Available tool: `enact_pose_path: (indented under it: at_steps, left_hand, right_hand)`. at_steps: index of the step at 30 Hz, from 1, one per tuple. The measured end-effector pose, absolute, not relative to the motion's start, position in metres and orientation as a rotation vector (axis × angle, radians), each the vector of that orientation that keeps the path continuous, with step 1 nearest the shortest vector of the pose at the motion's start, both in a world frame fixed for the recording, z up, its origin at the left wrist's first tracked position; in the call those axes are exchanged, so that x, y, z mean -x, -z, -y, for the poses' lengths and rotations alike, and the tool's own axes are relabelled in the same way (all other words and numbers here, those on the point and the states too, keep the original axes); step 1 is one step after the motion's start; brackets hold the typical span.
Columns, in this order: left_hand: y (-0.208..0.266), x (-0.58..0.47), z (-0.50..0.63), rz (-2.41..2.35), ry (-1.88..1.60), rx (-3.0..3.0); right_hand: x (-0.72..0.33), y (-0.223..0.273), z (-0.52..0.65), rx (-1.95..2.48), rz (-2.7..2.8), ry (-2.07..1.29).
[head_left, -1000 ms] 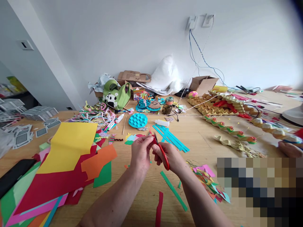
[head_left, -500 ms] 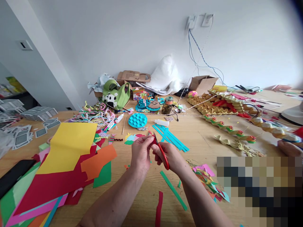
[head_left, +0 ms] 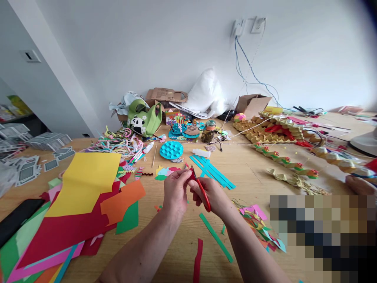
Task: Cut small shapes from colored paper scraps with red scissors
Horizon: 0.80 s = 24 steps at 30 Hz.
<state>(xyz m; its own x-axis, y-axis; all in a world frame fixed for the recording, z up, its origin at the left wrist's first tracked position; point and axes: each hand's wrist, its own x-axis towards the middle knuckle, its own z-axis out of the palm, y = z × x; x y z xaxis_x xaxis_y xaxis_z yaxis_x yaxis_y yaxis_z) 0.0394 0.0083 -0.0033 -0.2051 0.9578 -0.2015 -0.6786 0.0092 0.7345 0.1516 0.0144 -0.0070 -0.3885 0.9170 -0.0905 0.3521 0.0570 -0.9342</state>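
My left hand [head_left: 176, 190] pinches a small piece of red paper [head_left: 191, 177], mostly hidden by the fingers. Closed round the red-handled scissors [head_left: 204, 194] is my right hand [head_left: 210, 192]; the blades point up and away, right beside the red piece. Both hands are held close together above the table. Below them lie a green paper strip [head_left: 216, 237] and a red paper strip [head_left: 198, 259]. Just beyond the hands are blue paper strips [head_left: 212, 171] and several fish-shaped paper cut-outs [head_left: 165, 173].
Coloured paper sheets [head_left: 85, 184] and a black phone-like object [head_left: 19, 220] cover the left. A turquoise scalloped plate [head_left: 171, 150], a glass jar [head_left: 208, 132] and a green panda bag [head_left: 145, 118] stand farther back. Paper scraps [head_left: 259, 224] and painted egg-carton strips [head_left: 287, 161] lie right, near another person's hand [head_left: 361, 184].
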Motion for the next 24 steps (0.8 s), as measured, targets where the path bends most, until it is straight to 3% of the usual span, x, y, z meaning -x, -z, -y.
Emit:
enact_pose_path:
  at_steps: [24]
  left_hand:
    - [0.0023,-0.0401,-0.0085,-0.853,-1.573,-0.47]
  right_hand:
    - [-0.1511,0.0047,-0.0135,1.319,1.769,-1.334]
